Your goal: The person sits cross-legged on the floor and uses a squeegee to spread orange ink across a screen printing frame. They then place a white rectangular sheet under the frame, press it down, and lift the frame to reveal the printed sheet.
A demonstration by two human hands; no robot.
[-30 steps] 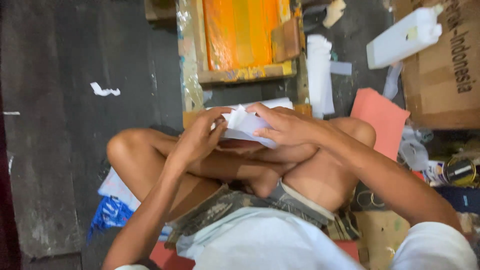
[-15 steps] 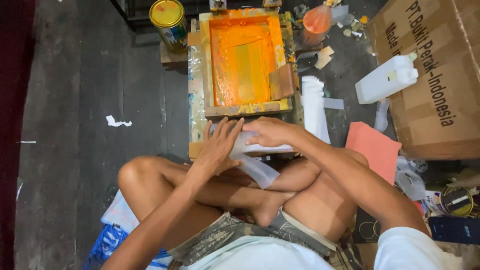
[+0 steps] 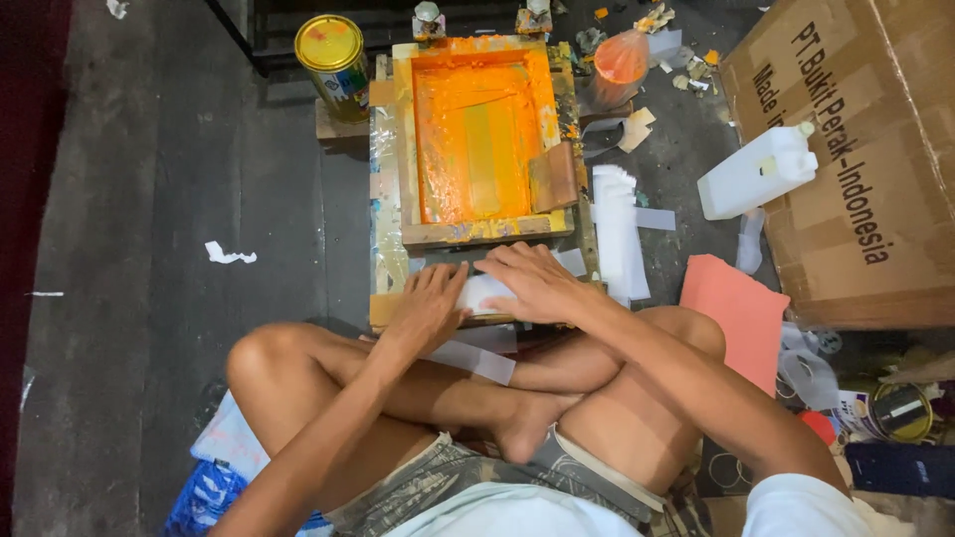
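Observation:
I sit cross-legged on a dark floor in front of a wooden screen-printing frame [image 3: 481, 231] coated in orange ink. My left hand [image 3: 426, 306] and my right hand [image 3: 533, 282] both press flat on a white sheet of paper [image 3: 485, 292] lying on the board just below the frame. A wooden squeegee [image 3: 553, 177] rests inside the frame at its right side. A second white strip [image 3: 476, 359] lies across my legs below the hands.
A yellow paint can [image 3: 332, 52] stands at the frame's upper left. A stack of white paper strips [image 3: 617, 227], a pink sheet [image 3: 734, 316], a white plastic jug [image 3: 756, 171] and a big cardboard box [image 3: 865, 149] lie to the right. A paper scrap [image 3: 229, 255] lies left.
The hands have moved from holding the white paper above my lap to pressing it flat on the board under the frame. The view has tilted up, showing the whole frame.

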